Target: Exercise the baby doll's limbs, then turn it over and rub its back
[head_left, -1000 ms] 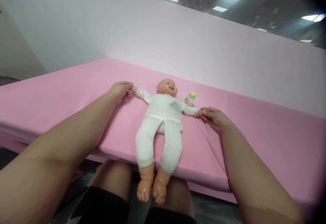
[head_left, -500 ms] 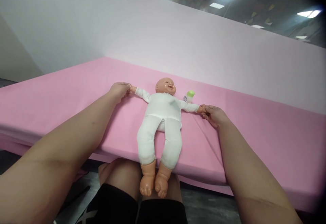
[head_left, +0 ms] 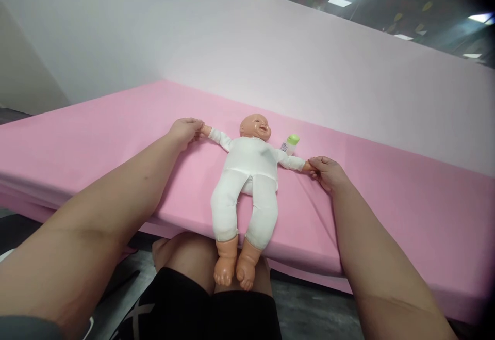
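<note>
A baby doll (head_left: 253, 162) in a white cloth suit lies on its back on the pink-covered table (head_left: 127, 118), arms spread wide and feet hanging over the front edge. My left hand (head_left: 187, 131) is closed around the doll's hand on the left side, with the thumb on top. On the other side, my right hand (head_left: 327, 171) pinches the doll's other hand between thumb and fingers. Just behind that doll arm is a small bottle (head_left: 291, 144) with a green cap and a printed label, tilted or lying; the arm hides its lower part.
Behind the table rises a pale wall or panel (head_left: 270, 66), with a dark ceiling and lit lamps above it. My bare knees and black shorts (head_left: 193, 304) are below the table's front edge, over a grey floor (head_left: 309, 309).
The view has shifted slightly, so the doll and table appear a little higher and to the right. Both hands keep their hold on the doll's hands, and its arms remain spread.
</note>
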The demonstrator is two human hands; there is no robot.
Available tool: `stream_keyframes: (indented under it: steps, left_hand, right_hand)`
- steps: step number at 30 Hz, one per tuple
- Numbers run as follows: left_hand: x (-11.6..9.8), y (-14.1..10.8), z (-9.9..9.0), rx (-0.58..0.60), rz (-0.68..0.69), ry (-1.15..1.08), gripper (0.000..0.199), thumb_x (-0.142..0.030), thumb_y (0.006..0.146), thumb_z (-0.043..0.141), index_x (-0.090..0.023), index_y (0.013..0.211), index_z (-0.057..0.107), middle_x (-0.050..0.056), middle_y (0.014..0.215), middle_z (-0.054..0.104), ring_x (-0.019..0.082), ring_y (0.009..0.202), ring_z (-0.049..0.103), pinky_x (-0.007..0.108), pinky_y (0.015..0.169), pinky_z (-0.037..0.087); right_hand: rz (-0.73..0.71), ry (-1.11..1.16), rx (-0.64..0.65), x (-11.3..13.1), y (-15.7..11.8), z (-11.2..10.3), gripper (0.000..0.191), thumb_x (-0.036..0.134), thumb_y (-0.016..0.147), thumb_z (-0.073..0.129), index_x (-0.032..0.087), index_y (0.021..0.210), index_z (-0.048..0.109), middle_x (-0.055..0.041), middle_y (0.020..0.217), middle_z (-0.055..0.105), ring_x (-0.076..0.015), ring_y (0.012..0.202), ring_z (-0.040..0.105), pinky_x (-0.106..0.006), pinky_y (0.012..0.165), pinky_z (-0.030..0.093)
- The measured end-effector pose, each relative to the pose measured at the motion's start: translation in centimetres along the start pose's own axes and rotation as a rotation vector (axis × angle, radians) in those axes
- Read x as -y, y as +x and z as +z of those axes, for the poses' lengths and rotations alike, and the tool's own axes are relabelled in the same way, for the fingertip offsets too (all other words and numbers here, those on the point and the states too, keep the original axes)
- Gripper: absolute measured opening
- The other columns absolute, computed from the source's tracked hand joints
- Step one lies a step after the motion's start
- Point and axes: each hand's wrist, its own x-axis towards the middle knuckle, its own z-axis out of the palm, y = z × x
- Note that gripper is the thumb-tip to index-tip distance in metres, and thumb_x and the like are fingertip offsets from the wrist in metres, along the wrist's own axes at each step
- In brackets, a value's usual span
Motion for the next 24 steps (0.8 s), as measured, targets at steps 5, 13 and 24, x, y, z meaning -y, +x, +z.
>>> stream_keyframes:
  steps: [5,13,24]
  left_hand:
    - [-0.6,0.0,0.7,-0.100,-0.113,0.004,0.013,-0.010,0.070,0.064,-0.016,0.080,0.070,0.006,0.061,0.066,0.019,0.051,0.062,0.029,0.052,0.051]
    - [-1.2,-0.2,1.0,-0.118,-0.152,-0.051,0.020,-0.008,0.070,0.060,-0.016,0.086,0.068,0.005,0.065,0.067,0.018,0.050,0.061,0.028,0.054,0.052]
    - [0.0,0.1,0.0,-0.038,-0.027,-0.055,0.012,-0.012,0.073,0.075,-0.015,0.084,0.071,0.008,0.072,0.070,0.017,0.056,0.064,0.030,0.060,0.055]
  right_hand:
    - [-0.002,0.016,-0.084,-0.5,0.6,0.0,0.030,0.042,0.082,0.084,0.014,0.089,0.075,-0.0082,0.080,0.070,-0.0101,0.053,0.050,-0.022,0.043,0.047]
    - [0.102,0.060,-0.020,0.0,0.3,-0.6,0.019,0.017,0.079,0.083,0.017,0.096,0.076,-0.0108,0.101,0.074,-0.0175,0.078,0.070,-0.025,0.067,0.065]
    - [0.020,-0.037,0.130,0.3,-0.2,-0.7,0.034,0.031,0.068,0.095,0.019,0.086,0.069,-0.0045,0.081,0.069,-0.0142,0.066,0.060,-0.025,0.055,0.053]
